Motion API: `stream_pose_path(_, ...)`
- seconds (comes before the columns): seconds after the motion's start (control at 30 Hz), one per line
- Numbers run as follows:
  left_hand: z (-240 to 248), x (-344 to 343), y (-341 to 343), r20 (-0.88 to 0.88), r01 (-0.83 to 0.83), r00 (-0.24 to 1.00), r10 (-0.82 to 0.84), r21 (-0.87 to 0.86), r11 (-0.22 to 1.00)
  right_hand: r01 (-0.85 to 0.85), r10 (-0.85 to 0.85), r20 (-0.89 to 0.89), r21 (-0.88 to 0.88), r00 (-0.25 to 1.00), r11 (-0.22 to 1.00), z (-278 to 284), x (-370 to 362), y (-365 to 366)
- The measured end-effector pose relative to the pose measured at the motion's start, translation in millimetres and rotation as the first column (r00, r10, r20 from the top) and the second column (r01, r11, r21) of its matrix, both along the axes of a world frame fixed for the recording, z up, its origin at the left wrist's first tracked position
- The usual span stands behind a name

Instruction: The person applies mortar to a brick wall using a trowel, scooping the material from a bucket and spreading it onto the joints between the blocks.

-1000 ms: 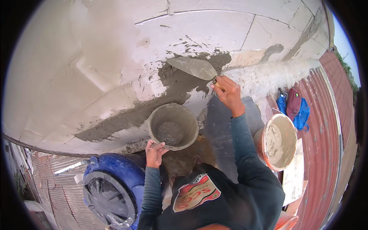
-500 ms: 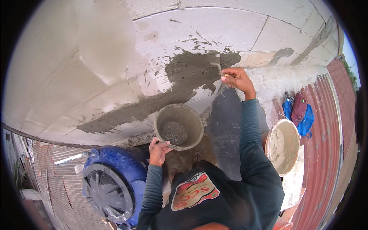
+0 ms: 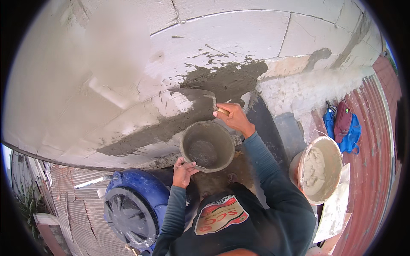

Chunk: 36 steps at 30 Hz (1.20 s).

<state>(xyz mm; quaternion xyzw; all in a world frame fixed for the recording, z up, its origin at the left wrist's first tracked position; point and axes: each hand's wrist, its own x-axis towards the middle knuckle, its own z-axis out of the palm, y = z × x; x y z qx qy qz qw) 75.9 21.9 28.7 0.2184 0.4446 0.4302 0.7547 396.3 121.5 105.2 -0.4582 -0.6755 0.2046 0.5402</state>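
My right hand (image 3: 235, 118) is closed round the wooden handle of a trowel (image 3: 193, 91). The trowel's blade lies along the wall, its tip pointing left across the grey wet mortar (image 3: 222, 83) and onto paler block. Below it, my left hand (image 3: 184, 171) grips the near left rim of a round grey bucket (image 3: 229, 149), thumb over the edge. A little dark mortar sits on the bucket's bottom. The block wall (image 3: 230, 32) carries a long smear of mortar running down to the left.
A blue barrel (image 3: 143, 187) with a black lid stands at my left. To my right is a bucket (image 3: 334, 179) of pale mortar, with a blue and maroon bag (image 3: 344, 123) beyond it. Corrugated metal roofing (image 3: 369, 141) lies on both sides.
My right hand has swung left and toward me with the trowel, whose blade now shows at the patch's left side. The bucket in my left hand has shifted slightly right.
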Motion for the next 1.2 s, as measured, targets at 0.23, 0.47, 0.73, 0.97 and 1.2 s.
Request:
stream_pose_path(0.23,1.7,-1.4,-5.5,-0.072,-0.023,0.997,0.022,-0.009,1.000,-0.156,0.018,-0.442,-0.278,0.897,0.948,15.4,59.9,3.2)
stream_pose_path(0.47,18.3,4.1,-3.7,-0.063,-0.087,0.994,0.087,-0.001,0.996,-0.157,0.010,-0.499,-0.252,0.867,0.955,5.7,77.7,1.9)
stream_pose_path(0.73,17.8,2.4,-12.3,-0.039,-0.100,0.994,0.100,0.003,0.995,-0.326,0.182,-0.499,-0.218,0.847,0.920,2.0,25.0,-1.4)
stream_pose_path(0.97,13.9,-4.4,-24.0,-0.073,-0.094,0.993,0.093,-0.014,0.995,-0.178,0.016,-0.449,-0.320,0.893,0.931,2.8,61.9,7.2)
stream_pose_path(1.2,10.7,-11.5,-36.4,-0.081,-0.144,0.987,0.140,-0.033,0.989,-0.206,0.057,-0.447,-0.293,0.893,0.934,4.0,55.9,-20.1)
